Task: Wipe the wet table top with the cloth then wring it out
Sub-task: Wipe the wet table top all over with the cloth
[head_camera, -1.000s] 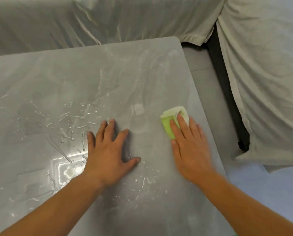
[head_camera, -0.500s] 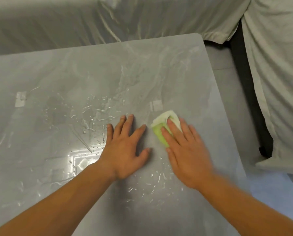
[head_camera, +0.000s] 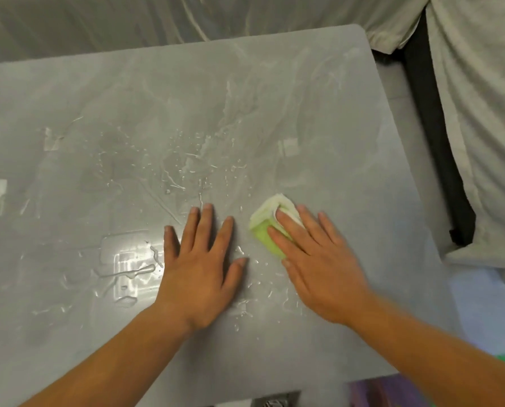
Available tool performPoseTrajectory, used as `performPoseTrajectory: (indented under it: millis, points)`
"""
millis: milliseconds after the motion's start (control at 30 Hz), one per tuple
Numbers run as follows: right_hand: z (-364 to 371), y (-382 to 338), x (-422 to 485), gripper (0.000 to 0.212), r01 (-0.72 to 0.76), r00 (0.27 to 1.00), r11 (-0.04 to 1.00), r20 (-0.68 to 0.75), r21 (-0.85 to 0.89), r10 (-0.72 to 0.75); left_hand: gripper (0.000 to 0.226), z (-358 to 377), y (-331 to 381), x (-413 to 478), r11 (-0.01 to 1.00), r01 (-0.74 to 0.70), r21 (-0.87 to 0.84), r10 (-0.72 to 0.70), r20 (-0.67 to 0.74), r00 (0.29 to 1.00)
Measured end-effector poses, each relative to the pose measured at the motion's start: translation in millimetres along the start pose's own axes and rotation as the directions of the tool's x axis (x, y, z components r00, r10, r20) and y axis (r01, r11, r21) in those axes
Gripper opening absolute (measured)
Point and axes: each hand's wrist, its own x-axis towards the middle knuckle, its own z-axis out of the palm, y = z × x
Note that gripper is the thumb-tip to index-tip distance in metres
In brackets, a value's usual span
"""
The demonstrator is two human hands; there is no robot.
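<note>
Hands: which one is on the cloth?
The right hand, fingers pressing the green-and-white cloth flat. The left hand lies spread on the bare wet table top.

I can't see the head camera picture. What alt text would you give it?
A person's right hand presses a folded green and white cloth flat on a wet grey table top, while the left hand rests flat beside it. Water droplets and a puddle lie left of the hands.

No readable text, label, brand or number shows anywhere.
</note>
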Motion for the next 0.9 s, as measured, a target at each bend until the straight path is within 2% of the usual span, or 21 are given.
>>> performPoseTrajectory:
  millis: [33, 67, 167, 200, 233, 300, 367, 400, 467, 533, 600, 667, 733, 800, 900]
  points:
    - [1, 12, -1, 0.057, 0.015, 1.0, 1.0, 0.002, -0.019, -0.015, 0.071, 0, 0, 1, 1.0, 0.005, -0.004, -0.005, -0.001, 1.0]
    - [0, 23, 7, 0.056, -0.034, 0.999, 0.999, -0.013, -0.026, 0.033, 0.071, -2, 0, 2, 1.0, 0.011, -0.012, -0.011, -0.005, 1.0]
    - [-7, 25, 38, 0.057, -0.343, 0.933, 0.936, -0.087, 0.077, 0.349, 0.075, -5, 2, 3, 1.0, 0.003, -0.017, -0.004, -0.011, 1.0]
    - [-4, 10, 37, 0.058, -0.396, 0.909, 0.914, -0.106, 0.091, 0.404, 0.076, -4, 3, 0, 1.0, -0.004, -0.016, 0.004, -0.019, 1.0]
    - [0, -7, 27, 0.058, -0.387, 0.912, 0.918, -0.113, 0.084, 0.395, 0.076, -3, 5, -4, 1.0, -0.016, -0.02, 0.016, -0.026, 1.0]
    - [6, -34, -10, 0.058, -0.245, 0.966, 0.969, -0.074, 0.036, 0.247, 0.074, 2, 10, -11, 0.998, -0.056, -0.024, 0.055, -0.034, 0.998]
    - [9, -32, -43, 0.058, -0.123, 0.992, 0.992, -0.003, 0.031, 0.123, 0.071, 9, 16, -21, 0.994, -0.11, -0.015, 0.109, -0.038, 0.993]
    - [10, -19, -50, 0.058, -0.118, 0.993, 0.993, 0.006, 0.019, 0.118, 0.07, 12, 19, -25, 0.992, -0.128, -0.007, 0.128, -0.036, 0.991]
    - [10, 15, -44, 0.058, -0.272, 0.962, 0.962, -0.023, 0.025, 0.273, 0.069, 19, 25, -30, 0.991, -0.137, 0.012, 0.137, -0.016, 0.99]
    - [5, 40, -30, 0.059, -0.469, 0.876, 0.878, -0.074, 0.096, 0.476, 0.071, 23, 31, -31, 0.991, -0.13, 0.029, 0.13, 0.01, 0.992]
    - [5, 29, -25, 0.06, -0.552, 0.82, 0.827, -0.107, 0.11, 0.562, 0.072, 26, 35, -30, 0.993, -0.112, 0.044, 0.111, 0.02, 0.994]
    - [11, 1, -44, 0.059, -0.485, 0.864, 0.871, -0.113, 0.077, 0.491, 0.074, 27, 37, -30, 0.994, -0.101, 0.043, 0.1, 0.025, 0.995]
    - [16, -15, -75, 0.058, -0.331, 0.941, 0.942, -0.054, 0.046, 0.333, 0.075, 26, 36, -30, 0.994, -0.103, 0.041, 0.103, 0.023, 0.994]
    - [18, 12, -89, 0.059, -0.229, 0.973, 0.973, -0.029, 0.028, 0.23, 0.075, 25, 33, -31, 0.992, -0.115, 0.057, 0.114, 0.026, 0.993]
    - [11, 67, -84, 0.058, -0.383, 0.922, 0.923, -0.057, 0.027, 0.384, 0.077, 25, 33, -31, 0.99, -0.116, 0.08, 0.113, 0.05, 0.992]
